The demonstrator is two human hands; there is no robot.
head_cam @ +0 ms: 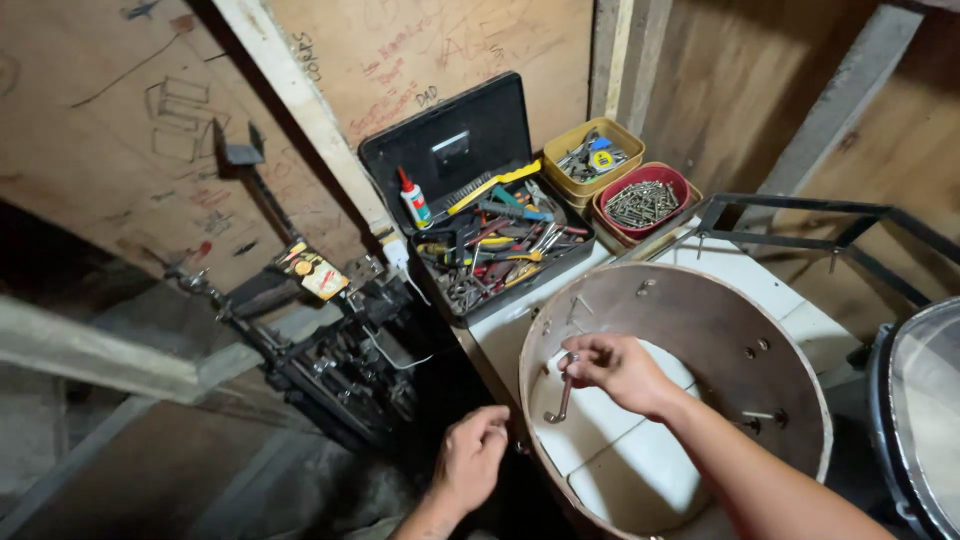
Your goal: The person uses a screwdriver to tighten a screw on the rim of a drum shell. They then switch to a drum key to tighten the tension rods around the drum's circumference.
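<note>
A round wooden drum shell [735,330] without heads lies on white tiles. My right hand [615,368] reaches inside it and grips a small L-shaped metal key [562,398] against the inner wall near the left rim. My left hand [472,455] is outside the shell at its left wall, fingers curled against something small that I cannot make out. Several bolts and small holes dot the shell's inner wall.
An open black toolbox [480,190] full of hand tools sits behind the shell. Beside it are a yellow tub [592,152] of small parts and a red tub [645,200] of screws. A black metal stand [330,350] is at left, a black frame [800,225] at right, another drum [925,420] at the right edge.
</note>
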